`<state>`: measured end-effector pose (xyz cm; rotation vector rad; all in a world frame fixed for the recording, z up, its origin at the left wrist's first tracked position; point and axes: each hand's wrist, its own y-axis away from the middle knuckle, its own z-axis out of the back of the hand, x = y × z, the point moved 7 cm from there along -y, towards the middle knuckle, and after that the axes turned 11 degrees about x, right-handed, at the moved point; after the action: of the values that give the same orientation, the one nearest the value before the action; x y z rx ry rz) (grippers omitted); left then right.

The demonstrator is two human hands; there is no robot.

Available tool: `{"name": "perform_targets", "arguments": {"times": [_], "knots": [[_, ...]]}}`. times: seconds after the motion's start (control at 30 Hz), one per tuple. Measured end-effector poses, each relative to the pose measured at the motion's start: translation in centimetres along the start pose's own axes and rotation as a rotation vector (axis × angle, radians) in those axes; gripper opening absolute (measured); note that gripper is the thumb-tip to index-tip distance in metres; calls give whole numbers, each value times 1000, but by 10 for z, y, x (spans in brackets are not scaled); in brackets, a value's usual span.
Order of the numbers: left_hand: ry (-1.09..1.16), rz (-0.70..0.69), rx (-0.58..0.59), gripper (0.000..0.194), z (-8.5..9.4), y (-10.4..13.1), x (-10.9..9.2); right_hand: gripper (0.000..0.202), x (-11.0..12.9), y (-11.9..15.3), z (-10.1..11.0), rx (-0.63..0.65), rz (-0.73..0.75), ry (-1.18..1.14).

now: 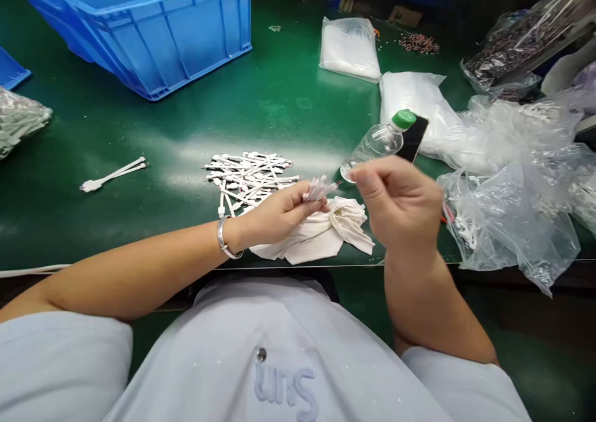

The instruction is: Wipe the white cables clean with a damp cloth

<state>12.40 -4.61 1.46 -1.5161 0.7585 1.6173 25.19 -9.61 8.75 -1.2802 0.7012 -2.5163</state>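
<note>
My left hand (291, 211) is closed around a bundle of short white wires (320, 188), their thin ends pointing right. To its right my right hand (401, 202) is raised, thumb and forefinger pinched together; what is between them, if anything, is too small to make out. A pile of white cable pieces with connectors (251, 177) lies just behind my left hand. Beneath that hand a cream cloth (321, 239) is crumpled at the table's front edge. One separate forked white cable piece (114, 175) rests further left.
A large blue crate (172, 43) stands at the back left. Behind my right hand, a clear bottle with a green cap (372, 143) leans over a dark object. White packets (350, 46) and clear plastic bags (512, 211) occupy the right side. Another filled bag (21, 121) sits at far left.
</note>
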Motion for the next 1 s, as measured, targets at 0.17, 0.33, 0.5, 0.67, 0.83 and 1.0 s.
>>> {"name": "perform_targets", "arguments": {"times": [0.17, 0.33, 0.5, 0.67, 0.83, 1.0], "knots": [[42, 39, 26, 16, -12, -2, 19, 24, -43, 39, -12, 73, -161, -22], [46, 37, -13, 23, -9, 2, 18, 25, -61, 54, -30, 242, -256, -163], [215, 60, -162, 27, 9, 10, -1, 40, -54, 52, -74, 597, -395, -622], [453, 208, -188, 29, 24, 16, 2, 41, -42, 42, -126, 776, -677, -917], [533, 336, -172, 32, 47, 21, 24, 26, -44, 33, -161, 874, -966, -1069], [721, 343, -249, 33, 64, 29, 38, 24, -46, 26, -176, 949, -978, -1218]]}}
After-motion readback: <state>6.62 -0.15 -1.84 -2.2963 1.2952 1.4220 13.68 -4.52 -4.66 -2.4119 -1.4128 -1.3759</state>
